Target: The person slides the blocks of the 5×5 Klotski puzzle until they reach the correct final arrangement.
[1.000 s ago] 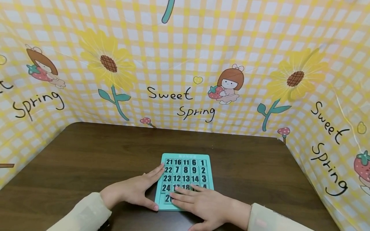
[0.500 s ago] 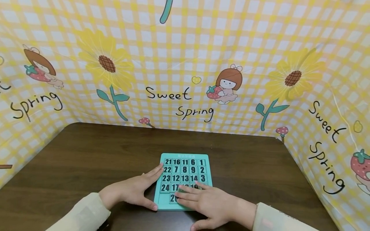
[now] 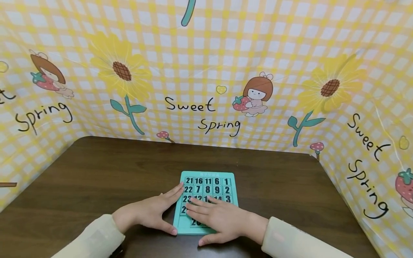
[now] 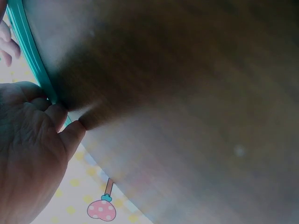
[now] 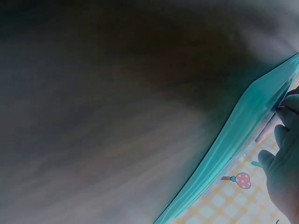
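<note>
A turquoise number slide puzzle [image 3: 180, 229] lies flat on the table, its square tiles bearing black numbers. The bottom row has a gap at its left end, beside the 20 tile [image 3: 195, 222]. My left hand [image 3: 150, 213] rests along the puzzle's left edge, thumb at the near corner and straight fingers farther up the side. Over the lower tiles my right hand [image 3: 222, 218] lies with fingers extended and fingertips at the left of the fourth row. It hides several tiles there. In the right wrist view, the puzzle's side wall [image 5: 233, 130] shows beside the right hand's fingers [image 5: 268, 161].
The dark brown wooden table [image 3: 122, 168] surrounds the puzzle. A yellow checked cloth [image 3: 193, 64] with sunflowers, printed figures and lettering stands as a wall at the back and both sides.
The 20 tile has slid right along the bottom row, leaving the gap at the left end. My right hand then moved left and up over the tiles. The left hand stays at the edge.
</note>
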Demonstrator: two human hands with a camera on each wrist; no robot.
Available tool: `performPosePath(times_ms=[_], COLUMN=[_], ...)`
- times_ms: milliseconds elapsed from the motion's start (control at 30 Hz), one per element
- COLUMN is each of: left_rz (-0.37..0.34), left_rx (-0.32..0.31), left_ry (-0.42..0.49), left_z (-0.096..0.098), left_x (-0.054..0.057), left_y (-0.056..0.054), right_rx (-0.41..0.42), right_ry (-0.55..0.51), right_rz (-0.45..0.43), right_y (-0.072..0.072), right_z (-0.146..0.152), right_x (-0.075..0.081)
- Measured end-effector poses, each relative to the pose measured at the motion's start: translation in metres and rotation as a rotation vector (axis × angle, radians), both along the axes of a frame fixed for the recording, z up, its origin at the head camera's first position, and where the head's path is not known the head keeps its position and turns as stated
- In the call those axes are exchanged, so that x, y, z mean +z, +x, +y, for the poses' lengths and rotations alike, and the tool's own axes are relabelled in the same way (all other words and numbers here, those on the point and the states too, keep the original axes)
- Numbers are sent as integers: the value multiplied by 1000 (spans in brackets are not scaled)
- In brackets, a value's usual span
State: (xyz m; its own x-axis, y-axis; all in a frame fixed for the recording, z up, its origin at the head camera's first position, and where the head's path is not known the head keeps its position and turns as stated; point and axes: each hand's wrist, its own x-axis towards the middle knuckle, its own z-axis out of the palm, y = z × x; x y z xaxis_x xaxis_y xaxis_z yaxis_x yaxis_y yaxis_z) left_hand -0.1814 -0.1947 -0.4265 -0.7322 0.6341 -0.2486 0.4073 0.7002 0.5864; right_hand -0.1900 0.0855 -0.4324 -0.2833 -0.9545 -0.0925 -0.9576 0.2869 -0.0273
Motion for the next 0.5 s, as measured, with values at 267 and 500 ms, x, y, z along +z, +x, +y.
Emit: performPosePath(times_ms=[267, 500], left_rz=[0, -9], left_rx=[-5, 0], left_ry=[7, 13], left_z=[0, 0], left_x=[3, 1], left_y=[-1, 1], right_rx=[-11, 20], right_ry=[12, 22], right_rz=[-20, -20], right_y=[2, 10], right_z=[-2, 0], right_x=[2, 0])
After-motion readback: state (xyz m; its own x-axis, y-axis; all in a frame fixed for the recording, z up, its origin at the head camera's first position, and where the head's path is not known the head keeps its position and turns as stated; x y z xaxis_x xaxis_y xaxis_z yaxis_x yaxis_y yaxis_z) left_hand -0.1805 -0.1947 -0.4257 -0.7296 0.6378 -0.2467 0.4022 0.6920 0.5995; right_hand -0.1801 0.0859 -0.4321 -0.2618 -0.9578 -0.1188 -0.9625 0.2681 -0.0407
